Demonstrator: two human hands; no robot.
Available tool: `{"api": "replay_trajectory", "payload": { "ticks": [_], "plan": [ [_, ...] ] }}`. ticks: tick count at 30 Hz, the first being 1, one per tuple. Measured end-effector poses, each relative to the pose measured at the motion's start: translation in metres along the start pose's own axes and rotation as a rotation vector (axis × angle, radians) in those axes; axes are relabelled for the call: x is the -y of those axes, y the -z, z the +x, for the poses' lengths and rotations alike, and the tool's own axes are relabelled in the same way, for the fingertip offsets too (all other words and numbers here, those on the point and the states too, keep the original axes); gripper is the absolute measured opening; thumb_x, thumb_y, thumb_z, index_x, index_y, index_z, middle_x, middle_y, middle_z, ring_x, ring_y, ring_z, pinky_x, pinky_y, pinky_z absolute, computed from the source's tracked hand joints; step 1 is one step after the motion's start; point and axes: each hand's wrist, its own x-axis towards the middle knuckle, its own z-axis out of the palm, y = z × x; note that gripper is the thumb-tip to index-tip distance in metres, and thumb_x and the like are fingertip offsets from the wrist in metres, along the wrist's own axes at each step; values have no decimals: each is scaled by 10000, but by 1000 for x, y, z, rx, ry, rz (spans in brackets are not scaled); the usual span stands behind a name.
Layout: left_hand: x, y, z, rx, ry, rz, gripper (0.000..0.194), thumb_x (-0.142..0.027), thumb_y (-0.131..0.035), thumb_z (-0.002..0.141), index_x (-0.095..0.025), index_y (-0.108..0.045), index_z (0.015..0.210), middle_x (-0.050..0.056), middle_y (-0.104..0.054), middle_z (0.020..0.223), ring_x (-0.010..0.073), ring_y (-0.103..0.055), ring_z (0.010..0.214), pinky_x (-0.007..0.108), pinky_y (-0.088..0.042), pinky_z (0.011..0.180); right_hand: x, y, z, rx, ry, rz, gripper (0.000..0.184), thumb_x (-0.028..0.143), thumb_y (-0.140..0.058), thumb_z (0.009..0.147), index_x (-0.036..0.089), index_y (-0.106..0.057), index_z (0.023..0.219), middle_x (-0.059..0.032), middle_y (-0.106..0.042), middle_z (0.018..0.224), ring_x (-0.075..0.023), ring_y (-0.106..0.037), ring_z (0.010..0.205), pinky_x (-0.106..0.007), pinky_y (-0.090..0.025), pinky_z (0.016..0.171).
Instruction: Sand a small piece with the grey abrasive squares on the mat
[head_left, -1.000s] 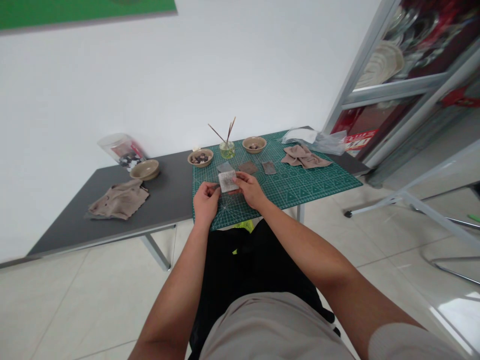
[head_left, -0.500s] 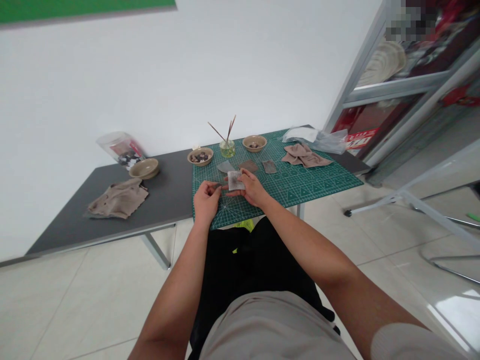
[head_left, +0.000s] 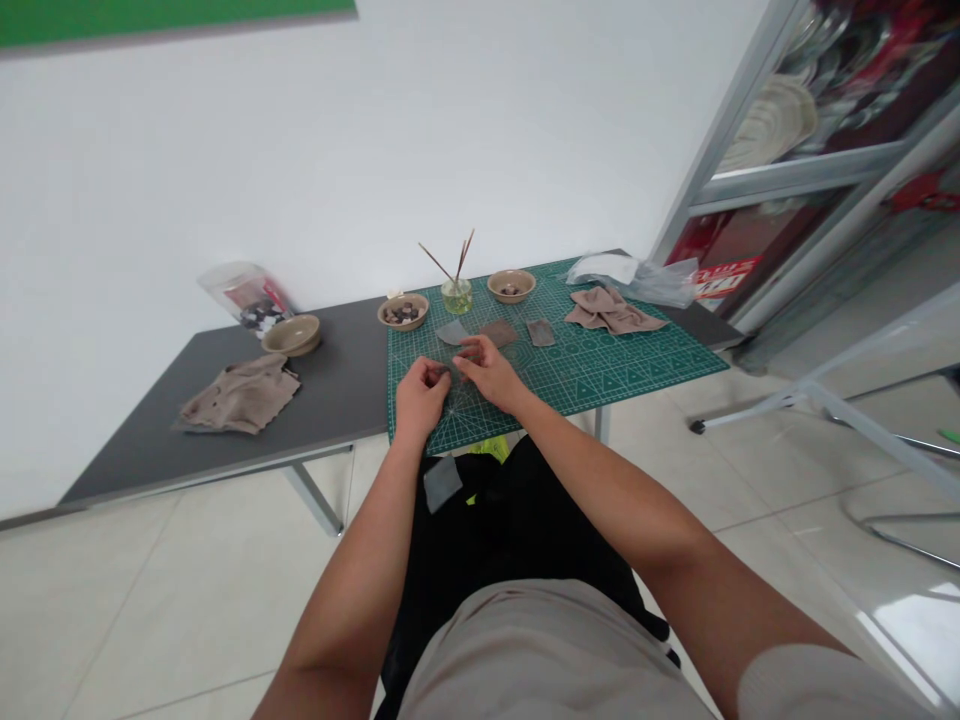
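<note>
Both my hands hover over the near part of the green cutting mat point(head_left: 600, 370). My left hand point(head_left: 420, 392) is pinched on a small dark thing that I cannot name. My right hand point(head_left: 489, 372) is just beside it, fingertips drawn together and meeting the left fingertips; what they hold, if anything, is hidden. A grey square sheet point(head_left: 442, 483) is below the table edge, over my dark lap, beside my left forearm. Three similar small sheets, grey point(head_left: 452, 332), brown point(head_left: 498, 332) and dark grey point(head_left: 540, 332), lie on the mat beyond my hands.
At the back of the mat stand a bowl of small dark pieces point(head_left: 403, 312), a glass with thin sticks point(head_left: 456, 294) and another bowl point(head_left: 511, 286). A beige cloth point(head_left: 611, 310) and a plastic bag point(head_left: 637, 275) lie right. The grey table point(head_left: 330, 390) carries a cloth point(head_left: 240, 395), an empty bowl point(head_left: 291, 335) and a clear jar point(head_left: 244, 295).
The grey sheet left my right hand and is now down by my lap. My right fingers have closed in toward my left fingertips.
</note>
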Motion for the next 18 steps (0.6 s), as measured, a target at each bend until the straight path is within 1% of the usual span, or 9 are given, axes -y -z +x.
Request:
{"api": "replay_trajectory", "payload": {
  "ticks": [3,5,6,8,10,12,15,16,18],
  "plan": [
    [-2,-3,0,-93,25,40,91,-279,-614,812,-217,-561,772,-45,-540,633,134,-497,605,264,-356,624,5,-4,-32,-185,159,-200,316,370,-686,835,238,-552,1090,-90,-609,1144,-231,-581,1026,-407,-490,938],
    [-3,-3,0,-103,21,42,97,-282,-621,813,-217,-558,778,-43,-543,641,138,-507,616,266,-363,629,-3,-4,-76,-154,235,-317,211,360,-626,888,238,-577,1053,-110,-618,1126,-263,-560,1071,-453,-451,997],
    [-4,-3,0,-94,13,51,93,-280,-625,811,-216,-563,786,-42,-547,648,139,-510,626,264,-367,635,-12,-4,-101,-99,257,-383,154,344,-571,921,233,-592,1025,-114,-632,1075,-269,-566,1058,-472,-445,1000],
    [-4,-2,0,-101,20,52,85,-277,-625,810,-214,-570,792,-45,-547,645,138,-513,629,260,-374,641,-39,-3,-150,194,255,-568,160,334,-546,923,214,-631,985,-112,-665,987,-278,-600,1009,-493,-459,978],
    [-4,-1,1,-100,29,27,85,-281,-618,818,-212,-570,806,-51,-548,642,133,-518,622,258,-381,647,-68,-4,-183,417,120,-783,323,355,-569,904,156,-643,1147,-164,-668,1174,-313,-603,1122,-503,-457,1008],
    [-3,-1,1,-104,36,17,83,-276,-617,818,-210,-567,815,-54,-547,639,129,-515,615,257,-384,650,-89,-10,-198,570,-43,-954,647,459,-589,897,101,-494,1427,-227,-511,1466,-367,-532,1297,-520,-425,1069],
    [-3,-1,1,-111,25,21,80,-263,-624,810,-210,-563,808,-54,-542,642,128,-510,621,257,-384,658,-96,-21,-200,748,-173,-1098,745,478,-449,972,59,-286,1566,-291,-329,1581,-386,-587,1254,-513,-472,1012],
    [-2,-1,0,-111,23,15,79,-262,-622,811,-211,-561,804,-54,-541,642,128,-511,622,257,-385,658,-93,-24,-200,764,-180,-1142,728,469,-404,992,54,-267,1573,-307,-349,1564,-391,-618,1208,-519,-493,969],
    [-2,-1,0,-108,28,-1,77,-266,-617,817,-214,-561,802,-54,-541,640,129,-512,615,257,-383,646,-87,-25,-201,753,-127,-1201,665,436,-371,1011,29,-342,1536,-301,-555,1396,-377,-659,1127,-499,-510,925]
  ]
}}
